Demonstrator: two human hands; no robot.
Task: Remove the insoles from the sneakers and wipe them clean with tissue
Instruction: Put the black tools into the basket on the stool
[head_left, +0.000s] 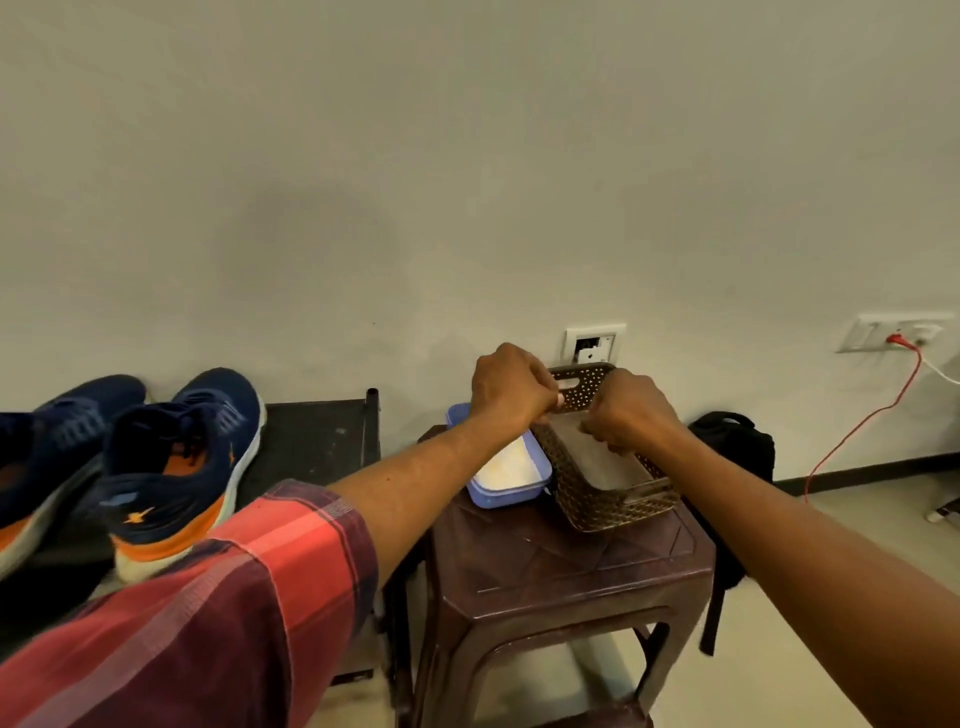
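Two navy sneakers with orange heels, the nearer one (176, 467) and the left one (47, 457), stand on a black rack (311, 436) at the left. A brown perforated basket (608, 509) sits on a brown plastic stool (561, 561), with a flat grey surface showing inside it. Beside it lies a blue tray (511, 496) holding white tissue (506, 465). My left hand (511, 387) is closed at the basket's far left rim, thumb pressed there. My right hand (631, 413) is curled inside the basket; what its fingers hold is hidden. I see no insole clearly.
A black backpack (737, 447) leans against the wall right of the stool. A red cable (862, 415) runs from a wall socket (893, 332) down to the floor. Another wall plate (595, 343) sits just behind the basket.
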